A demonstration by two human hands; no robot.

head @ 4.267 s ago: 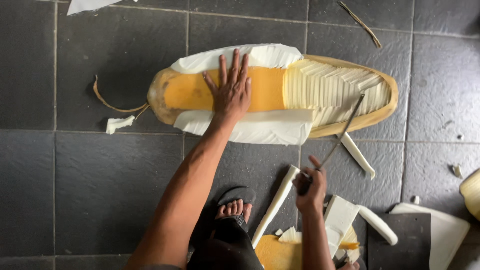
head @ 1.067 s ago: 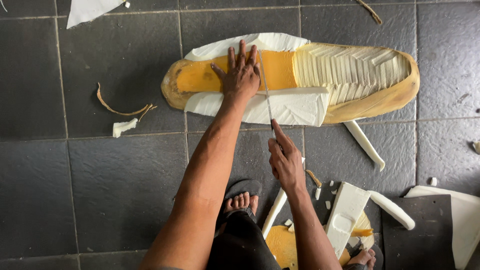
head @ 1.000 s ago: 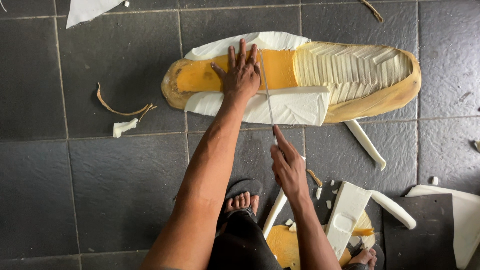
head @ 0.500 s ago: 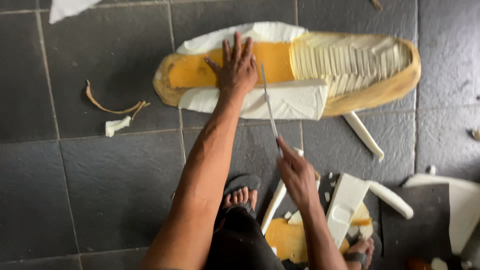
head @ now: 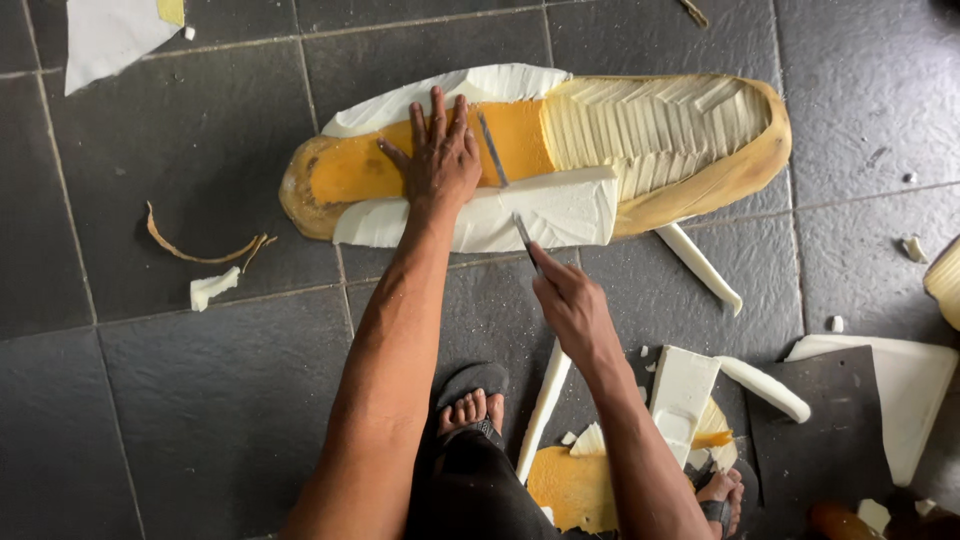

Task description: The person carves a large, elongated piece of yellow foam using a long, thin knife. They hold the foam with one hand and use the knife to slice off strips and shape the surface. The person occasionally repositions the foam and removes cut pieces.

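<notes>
**Blade drawn across the foam form**

I saw the left hand (head: 440, 160) pressed flat, fingers spread, on the long yellow-and-white foam form (head: 560, 150) lying on the floor (head: 180, 400). The right hand (head: 572, 310) was closed around a thin blade (head: 505, 190), arm angled forward, tip just beside the left fingers.

Dark grey stone floor tiles (head: 200, 420) with pale grout lines, lit evenly by soft daylight.
</notes>
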